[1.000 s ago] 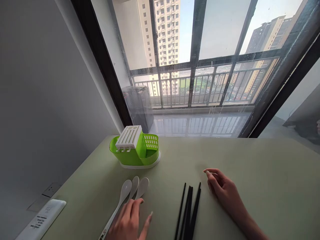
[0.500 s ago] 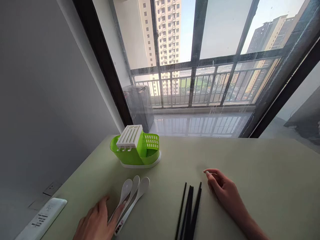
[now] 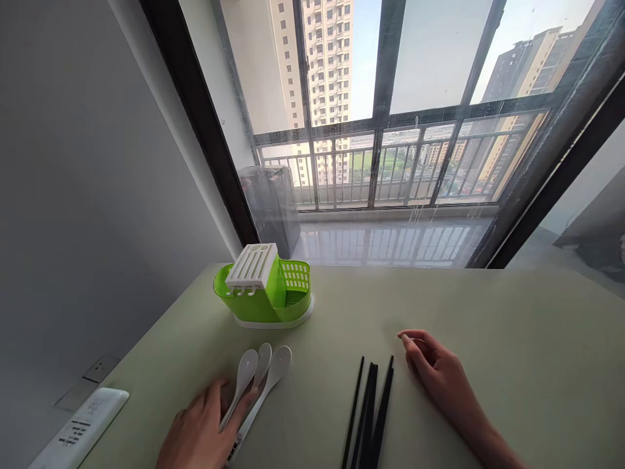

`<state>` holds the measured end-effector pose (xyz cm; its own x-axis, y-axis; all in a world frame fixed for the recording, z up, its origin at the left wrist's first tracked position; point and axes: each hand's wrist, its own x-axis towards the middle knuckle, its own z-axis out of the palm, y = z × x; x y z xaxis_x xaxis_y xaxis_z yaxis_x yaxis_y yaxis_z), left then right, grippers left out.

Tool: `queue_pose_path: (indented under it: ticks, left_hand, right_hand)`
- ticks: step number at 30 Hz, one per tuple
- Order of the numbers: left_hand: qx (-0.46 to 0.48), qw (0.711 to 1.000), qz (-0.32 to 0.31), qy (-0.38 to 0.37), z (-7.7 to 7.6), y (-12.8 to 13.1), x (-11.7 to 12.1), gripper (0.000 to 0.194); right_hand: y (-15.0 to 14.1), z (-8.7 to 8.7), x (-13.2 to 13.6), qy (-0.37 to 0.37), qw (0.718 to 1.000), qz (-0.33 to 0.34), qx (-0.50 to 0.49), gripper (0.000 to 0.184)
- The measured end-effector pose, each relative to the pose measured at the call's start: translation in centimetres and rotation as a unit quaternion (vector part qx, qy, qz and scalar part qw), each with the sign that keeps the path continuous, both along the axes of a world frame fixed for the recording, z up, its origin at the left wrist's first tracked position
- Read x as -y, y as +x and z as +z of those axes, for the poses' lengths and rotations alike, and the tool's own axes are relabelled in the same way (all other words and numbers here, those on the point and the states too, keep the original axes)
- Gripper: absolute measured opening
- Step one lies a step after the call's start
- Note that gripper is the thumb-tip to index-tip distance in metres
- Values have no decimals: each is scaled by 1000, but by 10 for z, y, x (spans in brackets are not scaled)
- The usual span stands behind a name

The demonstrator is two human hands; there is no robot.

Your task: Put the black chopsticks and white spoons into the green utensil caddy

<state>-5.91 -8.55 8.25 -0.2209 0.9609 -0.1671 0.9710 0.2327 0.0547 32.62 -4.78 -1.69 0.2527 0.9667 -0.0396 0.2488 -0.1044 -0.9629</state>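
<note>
Three white spoons [image 3: 277, 369] lie side by side on the table, bowls pointing away from me. My left hand [image 3: 202, 426] is over their handles, its thumb across the middle spoon and its fingers to the left of the left spoon. The hand is open around the handles, and its palm side is hidden. My right hand [image 3: 439, 371] rests on the table at the right, fingers loosely curled and thumb tip against the index tip, with nothing in it. Just left of it lie several black chopsticks [image 3: 371, 410], roughly parallel.
A green utensil caddy [image 3: 271, 305] with a white slotted top and hooks stands at the back left of the pale table [image 3: 439, 299]. A white power strip [image 3: 81, 426] lies along the left edge by the wall. A large window [image 3: 381, 241] is behind the table.
My left hand has slid right and slightly forward over the spoon handles, with thumb and fingers nearer the bowls. The spoons, chopsticks and my right hand have stayed in place.
</note>
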Motion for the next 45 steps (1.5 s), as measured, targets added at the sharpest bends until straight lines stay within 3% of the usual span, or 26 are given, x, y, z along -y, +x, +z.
queue_pose_path:
  ticks: [3,9,14,17,28,39,45]
  left_hand:
    - [18,999,18,-39,3,5,-3,45]
    - [12,999,2,-49,3,15,-5,48]
    - [6,999,-1,-46,-3,22,-1,81]
    - [-24,999,-10,-42,-8,27,1,88]
    - [-73,996,-38,-44,-18,27,3,78]
    - [-70,995,-48,-55,-8,32,4,57]
    - [-81,993,-50,-73,-10,31,5,58]
  right_hand:
    - [0,0,0,1,1000,1,0,54]
    - [-1,0,0,0,1000,2,-1,54]
    - [0,2,1,-1,1000,4,13,53]
    - [0,3,1,-4,1000,5,12,54]
    - [-1,3,1,0,1000,4,15,53]
    - [-1,3,1,20,999,1,28,50]
    - [0,1,1,11,1000,8,21,52]
